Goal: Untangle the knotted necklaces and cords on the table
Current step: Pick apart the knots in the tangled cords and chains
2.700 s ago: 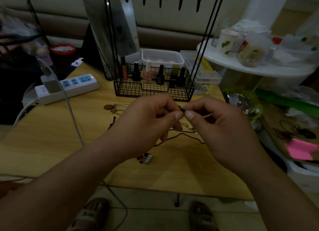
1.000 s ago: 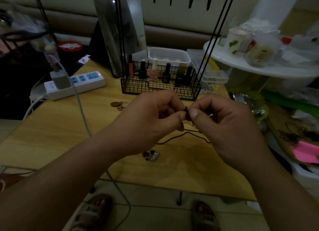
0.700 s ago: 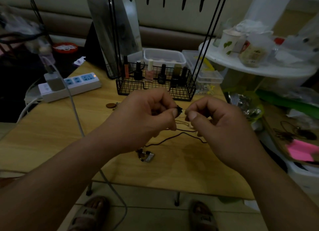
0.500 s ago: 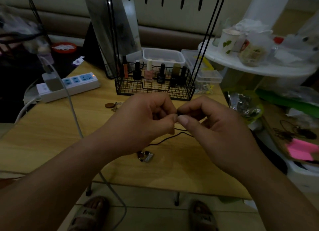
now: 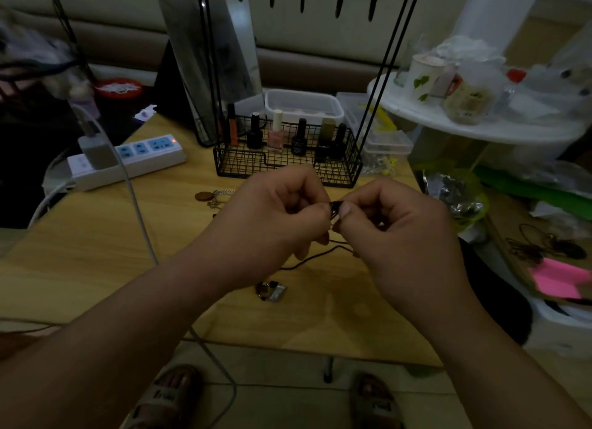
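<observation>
Fingertips (image 5: 345, 208) of both your hands are pressed thumb-to-forefinger, pinching a small dark knot (image 5: 334, 208) held up over the light wooden table (image 5: 96, 252). Your left hand (image 5: 272, 217) takes it from 9 o'clock, your right hand (image 5: 400, 233) from 3 o'clock, spare fingers curled in. Below, at 6 o'clock of the knot, the thin black cord (image 5: 315, 256) trails across the tabletop toward a small silver-and-dark pendant (image 5: 271, 291) lying flat. The knot looks tight and unopened, so I'd judge this cord mid-work, nothing visibly freed. At 10 o'clock of your left hand a silver chain with a round brown disc (image 5: 211, 196) lies bunched on the table, untouched; can't tell whether it's knotted. At 3 o'clock, off the table edge, dark looped cords (image 5: 544, 249) sit beside a pink paper note (image 5: 557, 278): maybe more work, too dim to say. The black wire basket of nail polish bottles (image 5: 288, 169) at 12 o'clock isn't part of the job. Early-to-middle, I'd say: one knot in hand, at least one piece waiting.
</observation>
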### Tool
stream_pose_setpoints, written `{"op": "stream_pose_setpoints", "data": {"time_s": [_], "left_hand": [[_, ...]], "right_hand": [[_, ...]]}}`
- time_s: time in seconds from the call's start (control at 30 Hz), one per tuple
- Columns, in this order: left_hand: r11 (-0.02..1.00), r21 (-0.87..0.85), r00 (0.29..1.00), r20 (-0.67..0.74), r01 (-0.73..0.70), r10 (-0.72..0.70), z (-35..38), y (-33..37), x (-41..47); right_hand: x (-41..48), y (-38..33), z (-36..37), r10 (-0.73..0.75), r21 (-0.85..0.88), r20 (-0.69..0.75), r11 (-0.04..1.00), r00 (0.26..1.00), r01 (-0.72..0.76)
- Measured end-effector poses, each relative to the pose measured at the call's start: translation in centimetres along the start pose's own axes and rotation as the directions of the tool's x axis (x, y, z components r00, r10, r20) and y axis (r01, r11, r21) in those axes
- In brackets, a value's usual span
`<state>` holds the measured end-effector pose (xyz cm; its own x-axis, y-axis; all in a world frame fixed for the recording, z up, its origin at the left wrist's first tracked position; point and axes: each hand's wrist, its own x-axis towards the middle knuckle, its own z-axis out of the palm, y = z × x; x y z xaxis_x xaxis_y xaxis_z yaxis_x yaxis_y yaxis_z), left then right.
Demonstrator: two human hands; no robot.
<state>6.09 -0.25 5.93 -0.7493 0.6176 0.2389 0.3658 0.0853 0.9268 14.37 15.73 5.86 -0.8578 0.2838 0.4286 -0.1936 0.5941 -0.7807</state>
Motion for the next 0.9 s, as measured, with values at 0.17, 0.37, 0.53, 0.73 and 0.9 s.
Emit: {"op": "stream_pose_setpoints", "data": {"time_s": [0.17,0.37,0.53,0.73,0.9], "left_hand": [[0.997,-0.066,0.999,-0.005,0.039,-0.039,-0.1,0.0,0.1],[0.999,-0.033,0.999,0.002,0.034,-0.034,-0.3,0.1,-0.2],[0.999,0.036,1.000,0.017,0.022,-0.022,-0.3,0.0,-0.2],[0.994,-0.073,0.995,-0.059,0.075,-0.080,-0.4,-0.3,0.1],[0.993,-0.078,0.994,-0.051,0.089,-0.093,-0.6,-0.7,0.3]], "right_hand": [[0.3,-0.2,0.0,0.156,0.109,0.054,0.981,0.986,-0.162],[0.1,0.3,-0.8,0.034,-0.001,0.155,0.999,0.987,-0.035],[0.2,0.4,-1.0,-0.050,-0.106,0.167,0.992,0.985,0.068],[0.8,0.1,-0.5,0.263,0.332,0.063,0.904,0.963,-0.269],[1.1,0.4,-0.8,0.317,0.381,0.166,0.853,0.934,-0.357]]}}
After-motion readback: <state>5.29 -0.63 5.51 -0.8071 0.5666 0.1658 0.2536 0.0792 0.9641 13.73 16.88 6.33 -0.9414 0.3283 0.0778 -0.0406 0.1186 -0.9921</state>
